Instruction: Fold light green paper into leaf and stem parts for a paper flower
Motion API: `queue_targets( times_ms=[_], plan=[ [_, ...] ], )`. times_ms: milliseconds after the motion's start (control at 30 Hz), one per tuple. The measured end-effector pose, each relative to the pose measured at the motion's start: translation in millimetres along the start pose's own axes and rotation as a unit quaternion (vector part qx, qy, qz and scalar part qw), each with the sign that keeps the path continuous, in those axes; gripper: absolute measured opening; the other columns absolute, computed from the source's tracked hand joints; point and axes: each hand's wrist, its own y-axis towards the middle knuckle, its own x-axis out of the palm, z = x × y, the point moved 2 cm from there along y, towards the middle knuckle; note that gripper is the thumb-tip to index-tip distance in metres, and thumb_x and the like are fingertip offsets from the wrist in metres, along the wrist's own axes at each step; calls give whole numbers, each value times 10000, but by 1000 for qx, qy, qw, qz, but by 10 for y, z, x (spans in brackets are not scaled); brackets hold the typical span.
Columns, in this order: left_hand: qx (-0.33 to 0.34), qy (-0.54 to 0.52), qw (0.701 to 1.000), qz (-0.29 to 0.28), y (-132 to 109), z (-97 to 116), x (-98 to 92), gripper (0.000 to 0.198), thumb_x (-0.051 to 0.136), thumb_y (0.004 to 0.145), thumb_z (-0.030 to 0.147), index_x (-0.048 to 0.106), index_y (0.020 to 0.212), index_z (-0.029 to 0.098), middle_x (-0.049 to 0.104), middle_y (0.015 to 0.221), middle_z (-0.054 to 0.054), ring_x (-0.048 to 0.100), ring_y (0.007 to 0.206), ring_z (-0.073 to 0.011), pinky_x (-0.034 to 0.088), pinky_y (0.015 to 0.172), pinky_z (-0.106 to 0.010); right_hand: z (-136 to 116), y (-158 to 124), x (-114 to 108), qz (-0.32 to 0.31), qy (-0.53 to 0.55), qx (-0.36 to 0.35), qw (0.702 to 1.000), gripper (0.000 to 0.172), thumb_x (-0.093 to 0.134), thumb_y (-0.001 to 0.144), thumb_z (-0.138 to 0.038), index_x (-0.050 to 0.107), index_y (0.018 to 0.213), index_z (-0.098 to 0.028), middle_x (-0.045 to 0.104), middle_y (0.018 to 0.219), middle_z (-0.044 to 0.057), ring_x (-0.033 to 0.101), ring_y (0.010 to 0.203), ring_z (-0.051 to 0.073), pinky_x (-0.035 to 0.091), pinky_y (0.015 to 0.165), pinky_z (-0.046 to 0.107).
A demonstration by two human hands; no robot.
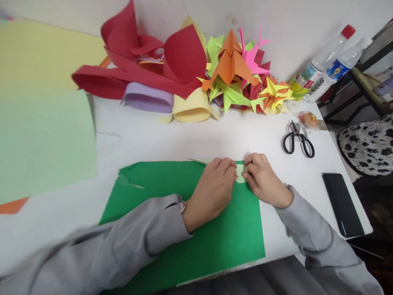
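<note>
A small piece of pale green paper [240, 173] lies over the upper right part of a green sheet [215, 241]. My left hand [216, 188] is closed on the paper's left side, its fingers bent and pressed together. On the paper's right side my right hand [264, 179] pinches it, fingers curled. A thin pale point of paper sticks out to the left behind my left hand. My left palm and much of the paper under the fingers are hidden.
Black-handled scissors [297, 139] and a phone [342, 204] lie to the right. Along the wall stand red paper shapes [186, 53], an orange folded paper figure [231, 61] and plastic bottles [319, 61]. Large pale green paper [46, 143] covers the left side.
</note>
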Motion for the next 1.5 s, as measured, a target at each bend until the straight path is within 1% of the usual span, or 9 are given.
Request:
queue_targets(
  times_ms=[300,600,800,867,967,1133,1300,1433,1500],
  plan=[
    [7,-3,1000,10,17,10,-25,179,422,901,127,591,840,120,589,928,-107,487,831,-225,451,756,-407,5,7,4,7,-6,-6,1000,135,484,850,-116,512,740,-190,518,957,102,461,956,248,415,865,441],
    [11,5,1000,7,33,11,-20,176,429,888,117,585,806,118,581,881,-118,490,835,-244,455,746,-412,15,10,18,5,-13,-2,1000,110,501,831,-120,526,748,-188,522,953,110,458,941,262,412,851,456],
    [10,-29,999,43,7,-29,-31,193,403,874,49,576,837,128,616,899,-103,518,843,-222,478,768,-384,11,13,6,9,-13,-4,1000,120,509,832,-125,504,734,-194,519,944,103,454,927,254,420,838,443],
    [9,-39,998,46,-16,-38,-49,206,412,851,24,590,844,127,627,900,-101,532,851,-218,486,771,-373,6,12,3,10,-14,-5,1000,123,507,831,-121,499,731,-192,518,940,105,451,927,253,421,836,439],
    [36,-43,997,43,-56,-42,-78,277,422,802,-14,641,892,129,650,952,-106,553,884,-221,502,780,-377,11,8,9,12,-9,-6,1000,115,514,827,-123,501,734,-190,516,937,104,455,934,253,420,842,439],
    [67,-35,995,65,-96,-63,-103,358,416,772,-20,692,926,148,669,977,-107,569,882,-219,526,769,-391,34,7,23,12,-3,-6,1000,112,521,824,-136,500,731,-195,524,941,99,464,938,253,414,846,443],
    [120,15,992,40,-109,-66,-80,310,440,784,-1,698,903,124,646,980,-144,558,905,-242,527,783,-415,16,-7,15,7,-13,4,1000,98,522,831,-148,495,753,-201,525,953,95,463,936,254,407,831,437],
    [140,47,989,19,-112,-66,-60,300,418,827,33,678,950,114,638,948,-145,556,899,-247,531,765,-427,55,-35,-21,9,-53,41,998,59,550,838,-221,493,837,-207,536,1015,100,460,938,270,386,810,453],
    [145,59,987,20,-110,-62,-62,289,416,833,38,673,943,114,637,965,-141,557,894,-242,530,763,-422,100,-43,-43,-1,-36,48,998,77,528,833,-173,486,883,-213,539,1048,92,462,967,267,379,829,454]
  ],
)
